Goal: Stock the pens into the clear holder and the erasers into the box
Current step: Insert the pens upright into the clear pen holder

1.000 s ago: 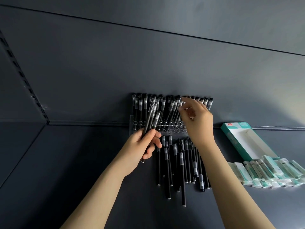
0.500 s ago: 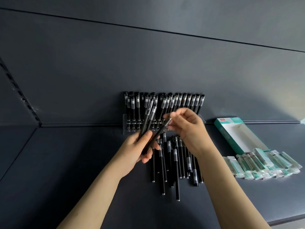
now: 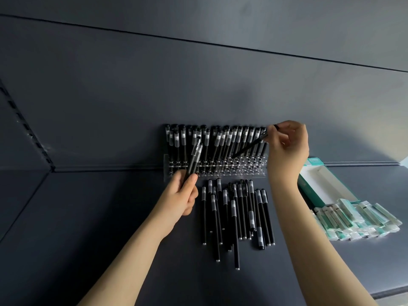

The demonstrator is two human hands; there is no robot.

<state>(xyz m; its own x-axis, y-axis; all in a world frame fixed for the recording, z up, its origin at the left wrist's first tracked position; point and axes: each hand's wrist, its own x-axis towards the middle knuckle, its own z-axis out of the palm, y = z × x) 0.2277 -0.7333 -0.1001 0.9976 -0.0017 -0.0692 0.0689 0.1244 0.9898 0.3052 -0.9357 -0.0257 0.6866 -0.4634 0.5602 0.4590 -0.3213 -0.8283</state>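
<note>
A clear holder (image 3: pixel 223 170) stands against the back wall of a dark shelf, its rear rows filled with upright black pens (image 3: pixel 212 140). My left hand (image 3: pixel 180 196) grips two black pens (image 3: pixel 194 159) upright in front of the holder's left part. My right hand (image 3: pixel 287 146) pinches one black pen (image 3: pixel 249 147) by its top end, slanted, with its lower tip among the holder's holes at the right. Several loose black pens (image 3: pixel 237 217) lie on the shelf in front. A teal and white box (image 3: pixel 309 188) lies open at the right, with wrapped erasers (image 3: pixel 355 219) heaped before it.
The dark shelf floor (image 3: pixel 88 228) stretches left of the pens. A slotted upright rail (image 3: pixel 28 131) runs along the left side wall. The shelf's front edge (image 3: pixel 388 291) shows at lower right.
My right hand took a pen from the bundle in my left hand, lifted it up and right, and now has its tip at the holder. The left hand stayed low with the other pens.
</note>
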